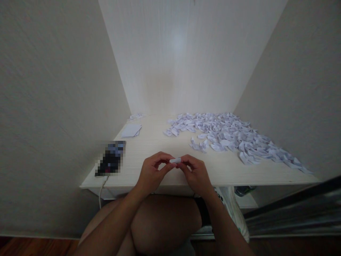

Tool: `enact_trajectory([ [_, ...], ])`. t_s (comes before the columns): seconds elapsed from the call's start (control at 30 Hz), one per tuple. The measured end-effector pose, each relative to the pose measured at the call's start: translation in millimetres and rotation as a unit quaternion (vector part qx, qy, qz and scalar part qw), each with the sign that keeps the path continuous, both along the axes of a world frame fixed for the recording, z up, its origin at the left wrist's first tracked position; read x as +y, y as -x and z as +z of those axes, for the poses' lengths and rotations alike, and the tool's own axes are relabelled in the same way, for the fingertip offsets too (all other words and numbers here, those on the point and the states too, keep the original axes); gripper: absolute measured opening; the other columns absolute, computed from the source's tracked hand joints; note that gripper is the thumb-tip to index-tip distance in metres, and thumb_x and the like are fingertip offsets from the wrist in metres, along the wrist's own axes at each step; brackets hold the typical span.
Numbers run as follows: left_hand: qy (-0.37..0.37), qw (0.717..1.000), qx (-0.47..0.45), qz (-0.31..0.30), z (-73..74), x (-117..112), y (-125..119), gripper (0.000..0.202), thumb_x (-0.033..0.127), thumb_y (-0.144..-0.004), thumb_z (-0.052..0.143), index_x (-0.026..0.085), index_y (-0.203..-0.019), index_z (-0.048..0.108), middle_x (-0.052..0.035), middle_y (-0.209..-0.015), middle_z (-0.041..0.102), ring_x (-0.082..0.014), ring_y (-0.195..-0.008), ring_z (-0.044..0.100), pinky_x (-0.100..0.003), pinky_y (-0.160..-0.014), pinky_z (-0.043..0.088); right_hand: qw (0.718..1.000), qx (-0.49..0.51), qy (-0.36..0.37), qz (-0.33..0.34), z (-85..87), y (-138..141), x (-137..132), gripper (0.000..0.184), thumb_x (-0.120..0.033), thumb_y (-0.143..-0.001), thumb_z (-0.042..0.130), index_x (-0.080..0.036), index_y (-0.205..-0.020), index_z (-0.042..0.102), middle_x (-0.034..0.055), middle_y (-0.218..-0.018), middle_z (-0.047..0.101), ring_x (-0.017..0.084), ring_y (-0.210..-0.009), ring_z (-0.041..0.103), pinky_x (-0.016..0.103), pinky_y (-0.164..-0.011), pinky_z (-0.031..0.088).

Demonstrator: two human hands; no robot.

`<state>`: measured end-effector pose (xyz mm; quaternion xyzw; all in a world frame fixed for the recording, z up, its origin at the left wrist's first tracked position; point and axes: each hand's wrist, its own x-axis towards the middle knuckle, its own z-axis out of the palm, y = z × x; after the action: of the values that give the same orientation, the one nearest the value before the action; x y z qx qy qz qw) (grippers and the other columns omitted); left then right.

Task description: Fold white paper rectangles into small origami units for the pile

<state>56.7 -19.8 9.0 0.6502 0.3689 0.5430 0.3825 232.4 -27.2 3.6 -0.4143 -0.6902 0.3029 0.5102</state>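
A small white folded paper piece [175, 160] sits between the fingertips of both my hands, just above the front edge of the pale wooden desk [149, 149]. My left hand [152, 173] pinches its left end with curled fingers. Its right end is pinched by my right hand [195, 174]. A large heap of folded white paper pieces [229, 137] spreads over the right half of the desk. A short stack of flat white paper sheets [131, 130] lies at the back left.
A pixelated phone [111, 158] lies at the desk's front left with a white cable [102, 188] hanging over the edge. A few folded pieces [137, 116] sit in the back left corner. Walls close the desk in on three sides. My bare knees are under the desk.
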Motion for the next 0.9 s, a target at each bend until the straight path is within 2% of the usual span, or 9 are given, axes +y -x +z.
enact_trajectory([
  [0.2, 0.02, 0.999, -0.048, 0.005, 4.7, -3.7, -1.8, 0.01, 0.025, -0.073, 0.08, 0.018, -0.079, 0.076, -0.005, -0.083, 0.073, -0.0172, -0.078, 0.067, -0.028, -0.072, 0.055, 0.999, 0.014, 0.03, 0.031, -2.2, -1.8, 1.8, 0.012, -0.029, -0.086, 0.066, -0.021, -0.078, 0.071, 0.0033, -0.076, 0.072, 0.018, -0.071, 0.066, 0.029, -0.07, 0.05],
  [0.4, 0.003, 0.998, -0.063, 0.012, 1.1, -4.7, -4.1, 0.008, 0.023, -0.074, 0.08, 0.018, -0.078, 0.075, -0.0045, -0.082, 0.073, -0.0166, -0.077, 0.067, -0.028, -0.071, 0.054, 0.997, 0.029, 0.052, 0.044, -2.5, -1.9, 1.9, 0.013, -0.029, -0.085, 0.067, -0.02, -0.076, 0.069, 0.0023, -0.072, 0.07, 0.017, -0.07, 0.064, 0.028, -0.069, 0.049],
  [0.67, 0.016, 0.997, -0.073, 0.017, 4.1, -8.6, -10.7, 0.012, 0.03, -0.079, 0.076, 0.019, -0.083, 0.076, -0.0044, -0.083, 0.073, -0.0159, -0.073, 0.067, -0.028, -0.07, 0.057, 0.996, 0.04, 0.053, 0.051, -4.5, -2.7, 2.8, 0.015, -0.032, -0.086, 0.067, -0.02, -0.078, 0.069, 0.0025, -0.073, 0.071, 0.017, -0.07, 0.065, 0.029, -0.07, 0.05],
  [0.8, 0.017, 0.997, -0.064, 0.04, 3.3, -8.0, -11.8, 0.014, 0.033, -0.08, 0.074, 0.019, -0.078, 0.075, -0.0035, -0.078, 0.072, -0.0158, -0.072, 0.066, -0.028, -0.069, 0.057, 0.997, 0.025, 0.05, 0.043, -4.2, -2.3, 2.5, 0.014, -0.031, -0.085, 0.067, -0.02, -0.077, 0.069, 0.0025, -0.073, 0.071, 0.017, -0.069, 0.065, 0.028, -0.069, 0.05],
  [0.9, 0.051, 0.996, -0.058, 0.036, 1.2, -5.4, -11.4, 0.018, 0.036, -0.079, 0.075, 0.018, -0.08, 0.074, -0.0034, -0.076, 0.072, -0.0164, -0.071, 0.067, -0.028, -0.069, 0.057, 0.998, 0.025, 0.051, 0.027, -4.2, -1.8, 2.5, 0.015, -0.031, -0.085, 0.067, -0.02, -0.075, 0.068, 0.0029, -0.072, 0.071, 0.017, -0.069, 0.065, 0.028, -0.068, 0.05],
])
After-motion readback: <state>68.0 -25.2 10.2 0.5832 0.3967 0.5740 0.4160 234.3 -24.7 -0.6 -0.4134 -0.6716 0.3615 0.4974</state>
